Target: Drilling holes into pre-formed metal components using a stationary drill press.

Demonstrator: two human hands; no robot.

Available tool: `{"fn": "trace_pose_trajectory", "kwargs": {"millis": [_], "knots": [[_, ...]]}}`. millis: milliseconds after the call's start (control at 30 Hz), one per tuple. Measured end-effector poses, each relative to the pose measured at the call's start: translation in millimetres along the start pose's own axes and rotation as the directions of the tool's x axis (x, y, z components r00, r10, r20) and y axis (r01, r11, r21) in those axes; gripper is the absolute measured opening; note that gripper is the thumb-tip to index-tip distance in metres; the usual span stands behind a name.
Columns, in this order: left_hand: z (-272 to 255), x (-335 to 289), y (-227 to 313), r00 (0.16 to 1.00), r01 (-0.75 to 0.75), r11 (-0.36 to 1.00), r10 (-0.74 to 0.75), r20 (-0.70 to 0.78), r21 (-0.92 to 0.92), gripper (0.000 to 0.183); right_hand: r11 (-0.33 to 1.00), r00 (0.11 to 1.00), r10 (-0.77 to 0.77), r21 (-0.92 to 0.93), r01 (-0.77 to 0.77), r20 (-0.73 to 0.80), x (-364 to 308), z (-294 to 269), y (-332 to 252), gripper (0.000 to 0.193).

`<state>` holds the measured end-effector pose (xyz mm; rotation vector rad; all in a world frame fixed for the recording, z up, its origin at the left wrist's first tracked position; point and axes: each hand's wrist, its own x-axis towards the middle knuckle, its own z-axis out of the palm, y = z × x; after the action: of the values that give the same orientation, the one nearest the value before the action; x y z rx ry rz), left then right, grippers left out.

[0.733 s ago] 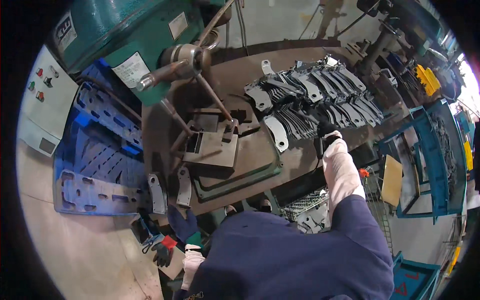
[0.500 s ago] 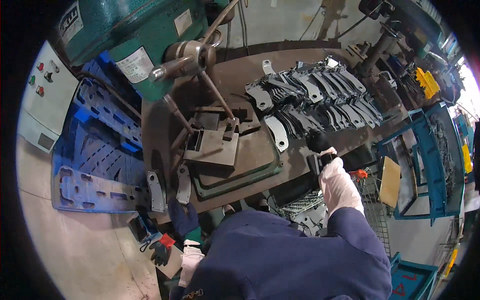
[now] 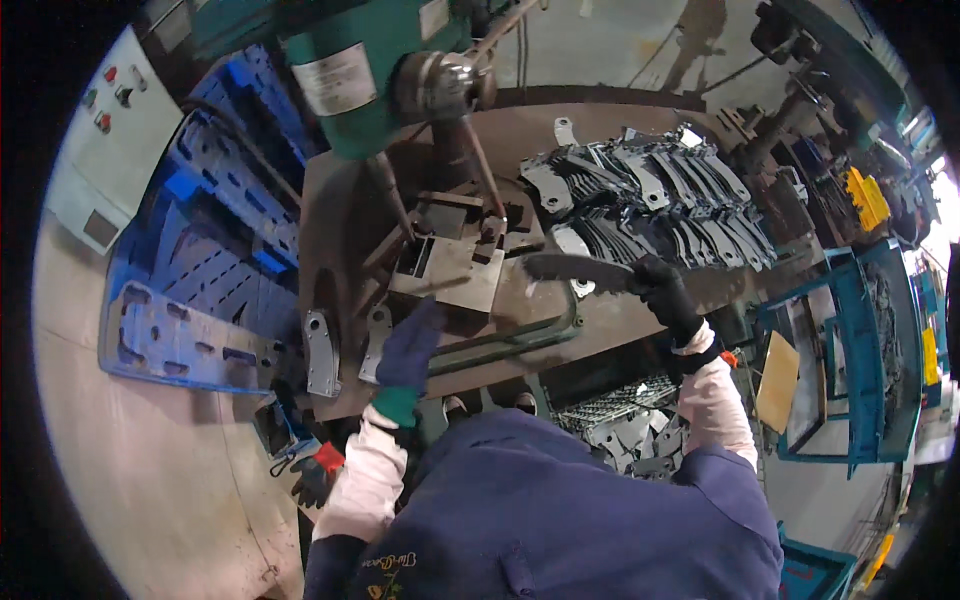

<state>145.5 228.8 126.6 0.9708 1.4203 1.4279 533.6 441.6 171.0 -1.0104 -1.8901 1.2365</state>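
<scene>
My right hand [image 3: 668, 297], in a black glove, grips one end of a dark, curved metal plate [image 3: 578, 268]. That plate reaches left over the base of a green drill press, towards a steel block fixture [image 3: 452, 278]. My left hand [image 3: 410, 345], in a blue glove with a green cuff, is raised beside the front left of the fixture. Its fingers point forward and look stretched out, somewhat blurred, with nothing seen in them. Close by it, a pale metal plate [image 3: 376, 345] with a hole overhangs the table edge, partly covered by the glove.
Rows of stacked metal plates [image 3: 690, 225] lie on the bench [image 3: 650, 310]. The press head [image 3: 340, 85] and its handles hang above the fixture. A blue plastic pallet [image 3: 190, 335] stands left, a teal metal rack [image 3: 868, 345] right. Below is a wire basket of plates [image 3: 630, 440].
My right hand has come away from the stacks with a plate, which now extends left. My left hand has risen from the table edge towards the fixture. The view has shifted slightly.
</scene>
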Motion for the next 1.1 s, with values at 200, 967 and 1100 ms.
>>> {"fn": "trace_pose_trajectory", "kwargs": {"millis": [200,967,1100], "knots": [[-4.8,21.9,3.8,0.792,-0.499,0.799,0.262,0.552,0.336,0.061,0.973,0.88,-0.177,-0.056,0.223,0.44,30.9,61.7,-77.7,0.02],[-38.3,-0.8,13.4,0.992,-0.09,0.862,0.121,-0.03,0.499,0.058,0.65,0.84,-0.161,0.696,-0.305,0.519,100.6,97.4,-273.2,0.058],[-40.1,13.8,-9.4,0.928,-0.172,0.507,0.372,-0.034,0.844,0.063,0.61,0.839,-0.195,0.733,-0.301,0.507,99.2,97.3,-297.3,0.059]]}}
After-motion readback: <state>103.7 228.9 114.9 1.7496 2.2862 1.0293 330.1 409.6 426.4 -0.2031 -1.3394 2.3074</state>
